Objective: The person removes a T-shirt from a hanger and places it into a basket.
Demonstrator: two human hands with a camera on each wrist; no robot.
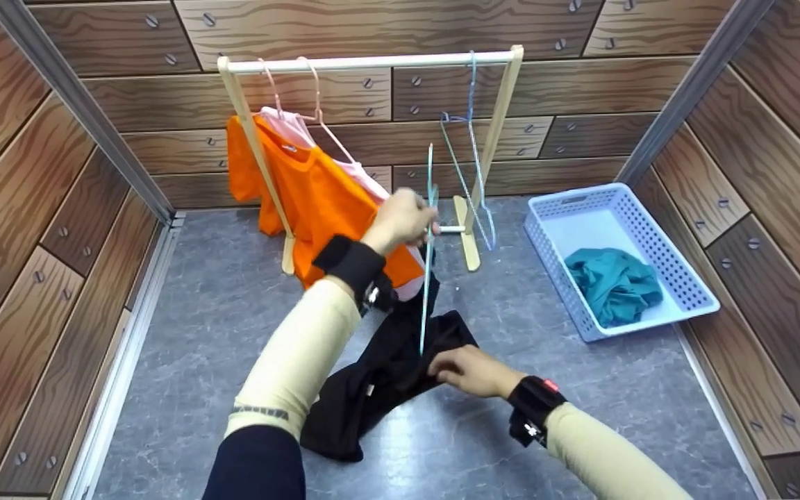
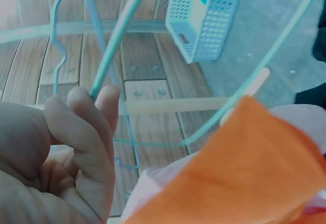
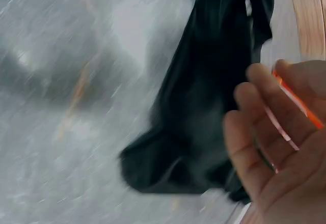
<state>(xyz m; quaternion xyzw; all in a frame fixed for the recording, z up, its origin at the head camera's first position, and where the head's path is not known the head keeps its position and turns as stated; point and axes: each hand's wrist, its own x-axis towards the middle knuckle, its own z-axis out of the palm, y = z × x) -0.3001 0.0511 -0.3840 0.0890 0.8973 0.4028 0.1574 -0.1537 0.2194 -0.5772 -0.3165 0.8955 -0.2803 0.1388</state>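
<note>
Two bare hands are working over the gray surface [image 1: 185, 347], with decent room to move: a wide strip runs between the black garment [image 1: 386, 375] and the left wall [image 1: 46, 208], plus another gap between the garment and the light-blue basket [image 1: 558, 278]. That basket has some teal cloth [image 1: 615, 285] in it and sits close to the right wall [image 1: 775, 229]. It's tighter at the far side, where the rack [image 1: 386, 63] stands near the back wall [image 1: 386, 28], orange shirt [image 1: 317, 201] and pink shirt [image 1: 289, 126] bunched at its left end, blue hanger [image 1: 471, 104] hooked at its right.

Pose-wise, the left forearm [image 1: 296, 347] reaches forward, putting the left hand [image 1: 403, 217] just in front of the rack, right beside the orange shirt. Its fingers are curled in a pinch on a green hanger [image 2: 117, 42], nearly edge-on in the head view. The hanger's low end meets the crumpled black garment; can't tell if it's inside the cloth. Right forearm [image 1: 601, 444] comes in low, with the right hand [image 1: 471, 370] at the garment's right edge. Fingers there are loosely bent with gaps between them, gripping nothing I can see, and I honestly can't tell if the tips touch fabric.
</note>
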